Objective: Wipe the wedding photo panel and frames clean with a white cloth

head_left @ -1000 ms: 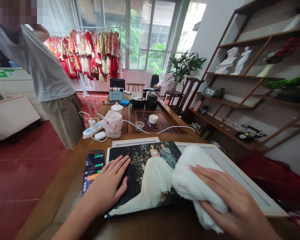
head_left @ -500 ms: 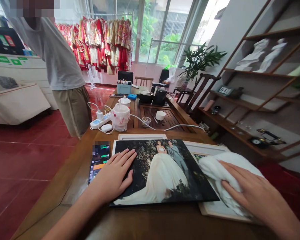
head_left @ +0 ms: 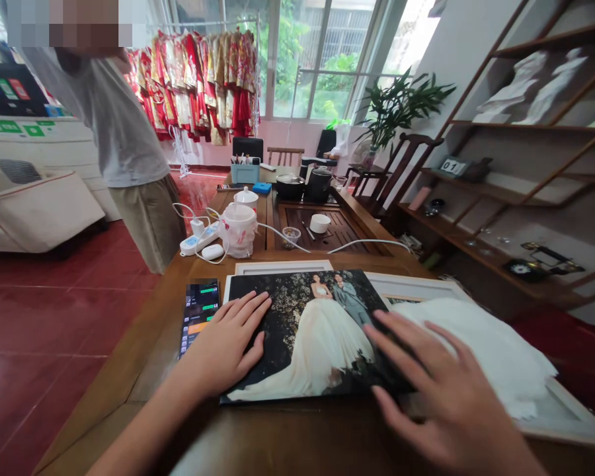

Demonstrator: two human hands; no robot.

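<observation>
A wedding photo panel (head_left: 322,344) lies flat on the wooden table, showing a couple against dark foliage. My left hand (head_left: 231,340) rests on its left side, palm down with fingers stretched out. Over the panel's right side is my right hand (head_left: 431,383), fingers spread and holding nothing; I cannot tell whether it touches the surface. A white cloth (head_left: 486,337) lies just beyond it, on a pale picture frame (head_left: 570,413) that is partly covered. Another white frame (head_left: 282,266) shows behind the panel. To the left of the panel lies a phone (head_left: 198,317) with its screen lit.
Behind the panel stand a pink-and-white wrapped container (head_left: 238,231), a power strip (head_left: 198,239) with cables and a white cup (head_left: 320,223) on a tea tray (head_left: 347,241). A person (head_left: 123,132) stands at the left. Shelves (head_left: 535,125) line the right wall.
My right hand has let go of the white cloth and moved left over the photo panel. The cloth stays on the frame at the right. My left hand keeps its place.
</observation>
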